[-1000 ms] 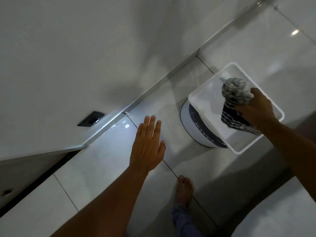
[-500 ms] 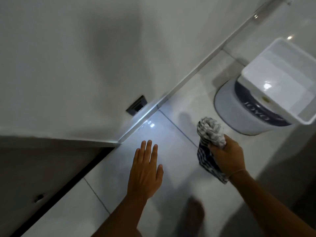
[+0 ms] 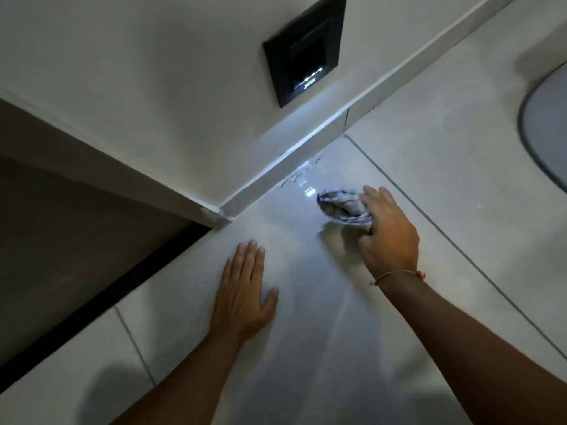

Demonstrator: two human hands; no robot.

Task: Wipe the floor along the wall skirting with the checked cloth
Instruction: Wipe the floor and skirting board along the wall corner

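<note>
Leftmost, dark recess point(image 3: 76, 228) beside the wall corner; left hand point(image 3: 244, 297), fingers together, palm flat on the floor tile point(image 3: 306, 348), bracing; wall skirting point(image 3: 294, 154) under a black wall plate point(image 3: 302, 50); checked cloth point(image 3: 343, 207), bunched, near the skirting, not touching it; right hand point(image 3: 388, 237) closed round its rear, thread bracelet point(image 3: 399, 273) at the wrist; grey round base point(image 3: 546, 130) at far right. Cloth judged soft, light, likely damp; best gripped as a wad and pressed flat. Half a second back it hung mid-air; now it is down at the floor, the view closer.
</note>
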